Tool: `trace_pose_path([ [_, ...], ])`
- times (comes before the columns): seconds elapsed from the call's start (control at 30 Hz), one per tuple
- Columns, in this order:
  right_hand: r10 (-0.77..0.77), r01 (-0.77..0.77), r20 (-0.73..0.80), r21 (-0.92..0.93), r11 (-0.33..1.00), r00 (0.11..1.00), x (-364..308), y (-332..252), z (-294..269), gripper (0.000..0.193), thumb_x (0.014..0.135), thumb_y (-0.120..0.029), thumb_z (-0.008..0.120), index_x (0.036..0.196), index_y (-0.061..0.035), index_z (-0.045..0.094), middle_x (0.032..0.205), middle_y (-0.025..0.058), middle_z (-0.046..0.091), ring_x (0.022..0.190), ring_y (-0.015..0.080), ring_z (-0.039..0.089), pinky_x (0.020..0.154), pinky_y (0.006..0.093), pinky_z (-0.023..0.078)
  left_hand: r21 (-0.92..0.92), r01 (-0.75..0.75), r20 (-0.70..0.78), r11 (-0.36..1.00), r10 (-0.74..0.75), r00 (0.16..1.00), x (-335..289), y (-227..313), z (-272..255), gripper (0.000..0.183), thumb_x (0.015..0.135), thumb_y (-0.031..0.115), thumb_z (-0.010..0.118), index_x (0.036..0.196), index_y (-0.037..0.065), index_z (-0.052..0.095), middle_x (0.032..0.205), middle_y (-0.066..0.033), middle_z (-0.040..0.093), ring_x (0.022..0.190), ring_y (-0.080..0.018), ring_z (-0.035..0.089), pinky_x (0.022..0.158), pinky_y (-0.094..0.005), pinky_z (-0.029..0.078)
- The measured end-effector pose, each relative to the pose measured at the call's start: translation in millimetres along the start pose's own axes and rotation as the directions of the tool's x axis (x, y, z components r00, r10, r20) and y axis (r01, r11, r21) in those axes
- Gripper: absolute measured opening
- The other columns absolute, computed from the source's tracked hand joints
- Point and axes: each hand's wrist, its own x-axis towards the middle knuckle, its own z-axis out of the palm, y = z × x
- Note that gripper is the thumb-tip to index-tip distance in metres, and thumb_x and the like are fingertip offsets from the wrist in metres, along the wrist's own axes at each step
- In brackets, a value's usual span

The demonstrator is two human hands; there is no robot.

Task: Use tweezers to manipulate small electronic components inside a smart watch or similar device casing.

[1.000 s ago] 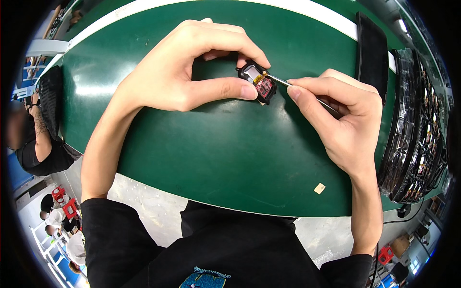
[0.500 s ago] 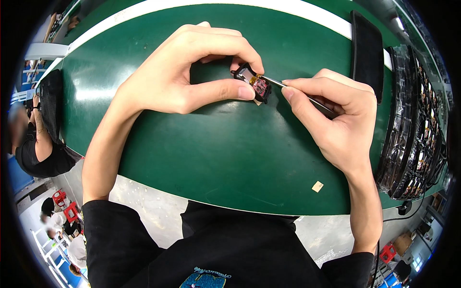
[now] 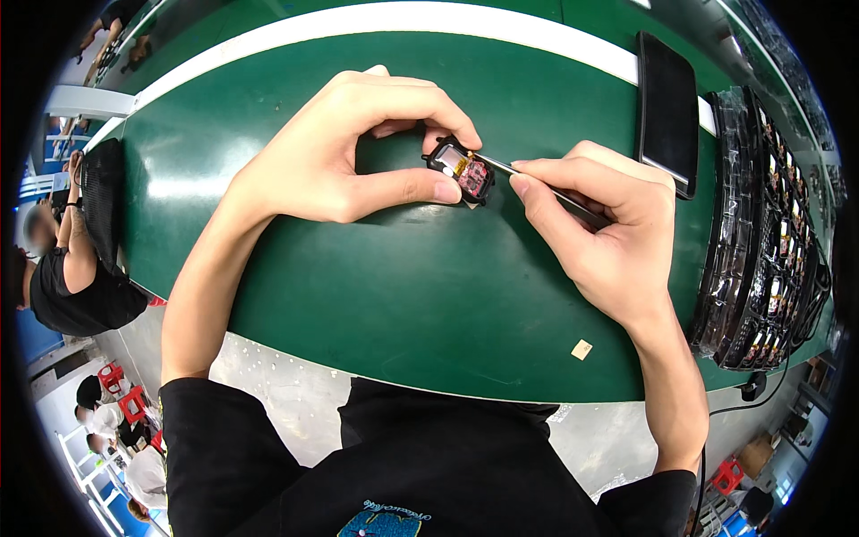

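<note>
My left hand (image 3: 344, 152) pinches a small black-cased electronic module (image 3: 472, 178) between thumb and fingers, above the green table. Inside its open case show a silvery part, a yellow-orange strip and a reddish circuit board. A pale bit pokes out under its lower edge. In my right hand (image 3: 608, 224) is a slim metal tool, seemingly tweezers (image 3: 564, 193), held like a pen. The tip reaches the module's upper right side, by the yellow strip; whether it grips anything there is too small to tell.
On the green table (image 3: 403, 295) lies a small beige square (image 3: 582, 349) near the front edge. Stacked trays (image 3: 747, 242) of similar modules stand at the right, beside a black flat device (image 3: 667, 116). A black mesh item (image 3: 107, 201) and another person (image 3: 76, 259) are at the left.
The view has shifted slightly. Both hands keep their grips, and the tool's tip stays at the module's upper right side.
</note>
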Motion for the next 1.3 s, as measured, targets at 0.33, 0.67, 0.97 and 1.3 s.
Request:
trace_pose_path([
  [0.33,-0.197,0.196,0.005,-0.122,0.973,0.98,-5.2,0.3,5.8,0.012,0.086,0.005,0.083,0.097,0.0026,0.079,0.073,0.0066,0.058,0.054,0.0183,0.058,0.049,0.0338,0.044,0.023,-0.01,-0.019,1.0,0.011,1.0,0.4,0.9,0.1,0.043,0.077,0.017,0.095,0.116,0.007,0.082,0.093,-0.0037,0.076,0.076,-0.0175,0.057,0.075,-0.0331,0.038],
  [0.67,-0.309,0.305,0.028,-0.267,0.914,0.951,-4.2,0.0,2.8,0.015,0.085,0.004,0.083,0.098,-0.0003,0.08,0.075,0.0052,0.058,0.056,0.0188,0.062,0.049,0.0339,0.047,0.022,0.031,0.005,0.999,-0.031,1.0,0.5,3.6,-2.4,0.045,0.074,0.018,0.095,0.116,0.007,0.082,0.093,-0.0031,0.074,0.075,-0.0172,0.052,0.076,-0.0324,0.038],
  [0.97,-0.113,0.106,-0.191,-0.044,0.993,0.975,4.5,9.3,-10.2,0.01,0.089,0.0,0.084,0.099,0.0015,0.084,0.07,0.0085,0.068,0.054,0.016,0.062,0.05,0.031,0.043,0.165,0.01,0.019,0.986,-0.013,1.0,5.2,16.9,1.1,0.054,0.071,0.021,0.098,0.12,0.009,0.08,0.099,-0.004,0.073,0.086,-0.0211,0.063,0.084,-0.0353,0.042],
  [1.3,-0.083,0.107,-0.222,0.097,0.989,0.972,0.5,20.2,-5.4,0.011,0.091,-0.003,0.082,0.101,0.0017,0.085,0.077,0.012,0.073,0.061,0.019,0.068,0.054,0.0322,0.049,0.221,0.049,-0.076,0.974,-0.033,0.997,8.0,22.3,9.4,0.044,0.07,0.019,0.099,0.106,0.004,0.079,0.079,-0.0032,0.067,0.07,-0.0161,0.057,0.071,-0.0324,0.04],
])
